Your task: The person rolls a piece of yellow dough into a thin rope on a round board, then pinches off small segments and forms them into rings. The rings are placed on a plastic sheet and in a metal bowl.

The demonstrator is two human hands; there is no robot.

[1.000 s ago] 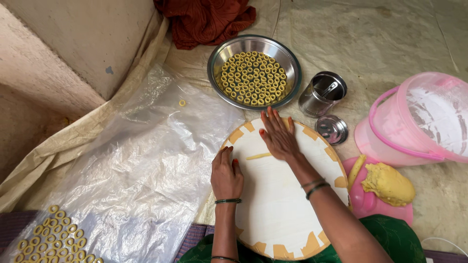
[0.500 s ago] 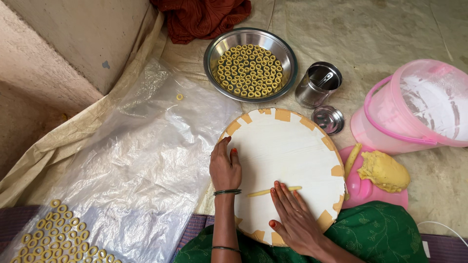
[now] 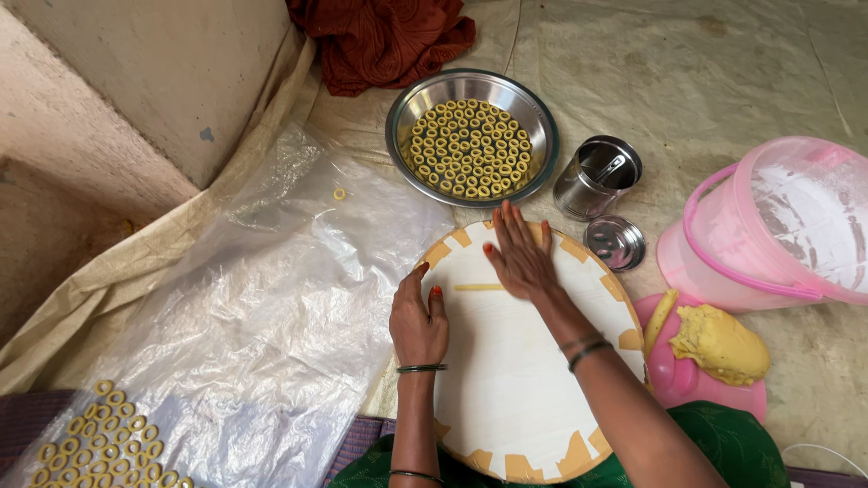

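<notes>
A round white board [image 3: 515,380] with an orange patterned rim lies on the floor in front of me. My right hand [image 3: 520,253] lies flat, fingers together, at the board's far side, pressing on a thin yellow strip of dough [image 3: 477,287] that pokes out to its left. My left hand [image 3: 418,316] rests on the board's left edge with fingers loosely curled, holding nothing. A lump of yellow dough [image 3: 719,343] sits on a pink lid [image 3: 674,384] to the right of the board.
A steel bowl [image 3: 533,113] full of small dough rings stands beyond the board. A steel canister [image 3: 595,176] and its lid [image 3: 615,242] lie to the right, next to a pink bucket [image 3: 778,235]. A clear plastic sheet [image 3: 235,316] holds more rings [image 3: 99,443] at bottom left. A red cloth [image 3: 380,36] lies behind.
My right hand slid from the near part of the board back to its far side, rolling the dough strip along with it. My left hand stayed at the board's left edge.
</notes>
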